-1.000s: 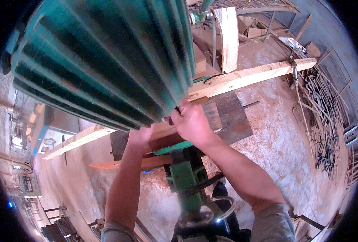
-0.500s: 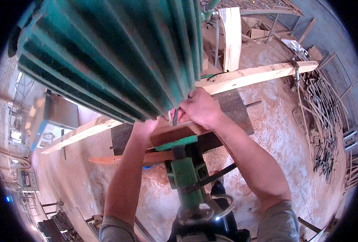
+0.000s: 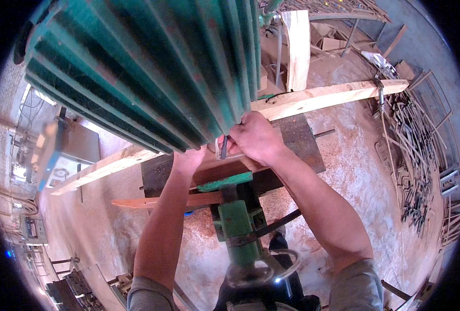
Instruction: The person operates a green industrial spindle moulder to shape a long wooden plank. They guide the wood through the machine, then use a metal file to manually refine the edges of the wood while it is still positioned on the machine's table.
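A large green ribbed motor housing (image 3: 136, 72) fills the upper left and hangs over both my hands. My right hand (image 3: 258, 139) is closed, its fingers curled in just under the housing's lower corner; what they grip is hidden. Close by its fingertips a short dark rod (image 3: 224, 147) points downward, with a pale strip alongside. My left hand (image 3: 190, 158) reaches in under the housing's lower edge, where its fingers are out of sight. Below the hands lies a reddish-brown wooden block (image 3: 217, 168) on a dark metal machine table (image 3: 297, 145).
A long pale timber beam (image 3: 344, 97) runs behind the table, with a clamp (image 3: 380, 96) at its right end. Nearer me are a green column (image 3: 235, 217), an orange-brown board (image 3: 152, 202) and a ring-shaped handwheel (image 3: 287, 264). Metal scraps (image 3: 416, 155) pile up at right.
My left hand has shifted slightly away from me under the housing. The right hand stays closed in nearly the same place beside the dark rod.
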{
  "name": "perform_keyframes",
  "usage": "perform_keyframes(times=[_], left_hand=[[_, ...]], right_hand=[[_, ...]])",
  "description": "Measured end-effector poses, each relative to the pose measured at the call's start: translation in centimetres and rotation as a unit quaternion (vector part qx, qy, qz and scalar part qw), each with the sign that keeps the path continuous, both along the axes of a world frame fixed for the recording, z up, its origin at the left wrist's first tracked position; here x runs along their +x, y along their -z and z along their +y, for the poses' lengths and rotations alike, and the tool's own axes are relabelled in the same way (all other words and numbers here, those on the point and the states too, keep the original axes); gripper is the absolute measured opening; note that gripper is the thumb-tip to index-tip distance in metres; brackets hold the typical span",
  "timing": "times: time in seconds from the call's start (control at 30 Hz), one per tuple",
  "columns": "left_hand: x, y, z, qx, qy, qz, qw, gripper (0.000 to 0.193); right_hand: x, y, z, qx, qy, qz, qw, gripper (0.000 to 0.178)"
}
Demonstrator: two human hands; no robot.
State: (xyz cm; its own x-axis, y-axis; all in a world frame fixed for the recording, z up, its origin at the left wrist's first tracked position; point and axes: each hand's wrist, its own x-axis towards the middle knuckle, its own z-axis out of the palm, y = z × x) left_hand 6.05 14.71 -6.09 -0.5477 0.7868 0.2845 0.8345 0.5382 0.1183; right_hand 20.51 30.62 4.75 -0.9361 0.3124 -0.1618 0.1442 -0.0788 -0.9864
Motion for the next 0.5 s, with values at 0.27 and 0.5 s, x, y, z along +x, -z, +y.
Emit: perform_keyframes(times=[0.27,0.5], left_hand=[[0.7,-0.4,0.7,0.056,0.016,0.058,0.997,0.023],[-1.4,3.6,0.5,0.103,-0.037,-0.129,0.986,0.03]], right_hand=[[-0.3,0.4,-0.7,-0.066,0.064,0.024,0.995,0.024],[-1.4,-2.1,-0.4,-0.215,0.074,-0.095,0.969,0.01]])
